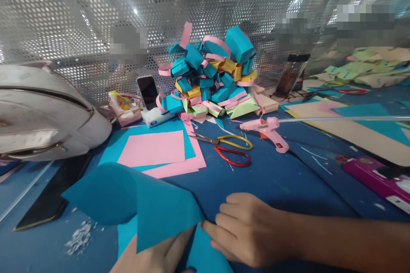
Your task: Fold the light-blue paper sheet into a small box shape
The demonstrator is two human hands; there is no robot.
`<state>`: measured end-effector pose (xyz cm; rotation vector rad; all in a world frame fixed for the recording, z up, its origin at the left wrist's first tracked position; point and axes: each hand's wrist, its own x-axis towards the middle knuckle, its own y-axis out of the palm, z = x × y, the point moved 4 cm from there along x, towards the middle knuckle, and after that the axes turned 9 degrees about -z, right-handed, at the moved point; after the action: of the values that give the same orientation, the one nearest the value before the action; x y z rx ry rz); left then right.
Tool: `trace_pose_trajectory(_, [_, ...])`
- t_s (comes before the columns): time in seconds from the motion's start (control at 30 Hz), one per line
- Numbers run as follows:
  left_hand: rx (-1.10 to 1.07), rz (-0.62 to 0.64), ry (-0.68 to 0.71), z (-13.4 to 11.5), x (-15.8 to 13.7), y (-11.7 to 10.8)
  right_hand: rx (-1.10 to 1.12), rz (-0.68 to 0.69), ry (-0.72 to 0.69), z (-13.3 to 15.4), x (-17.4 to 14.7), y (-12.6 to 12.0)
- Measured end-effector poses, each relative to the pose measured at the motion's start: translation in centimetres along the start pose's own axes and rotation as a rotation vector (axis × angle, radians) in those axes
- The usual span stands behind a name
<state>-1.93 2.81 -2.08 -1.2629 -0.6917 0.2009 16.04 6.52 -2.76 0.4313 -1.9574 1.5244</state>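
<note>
In the lower middle of the frame, a blue paper sheet (163,209) lies on the desk (272,187), and its upper part curls over toward the left. The left hand (156,258) is partly hidden under this flap, so one cannot tell whether it grips the paper or only presses it. The right hand (246,230), with fingers bent, touches the edge of the sheet; whether it pinches cannot be told. If the two hands pull unequally, the paper may crease crookedly or tear at the point where the fingers meet it. The loose flap could also spring back, because nothing visible holds its left end. At the centre, the scissors (221,147) lie with parted handles, and a careless forward reach might knock them or the pink glue gun (267,130)
</note>
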Motion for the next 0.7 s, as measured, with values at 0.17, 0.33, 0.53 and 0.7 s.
trace_pose_trajectory(0.17, [0.007,-0.138,-0.011,-0.4,0.4,-1.3,-0.045,0.0,-0.043,0.5,0.1,0.1])
trace_pose_trajectory(0.33, [-0.023,-0.273,-0.018,-1.0,-0.6,-1.6,-0.084,0.016,-0.091,0.9,0.2,0.2])
trace_pose_trajectory(0.53, [-0.015,-0.116,0.055,-1.8,-0.8,-3.3,-0.06,0.036,-0.085,0.8,0.2,0.2])
trace_pose_trajectory(0.7, [0.038,0.023,0.085,-2.7,-1.4,-4.7,-0.06,0.036,-0.091,1.1,0.3,0.3])
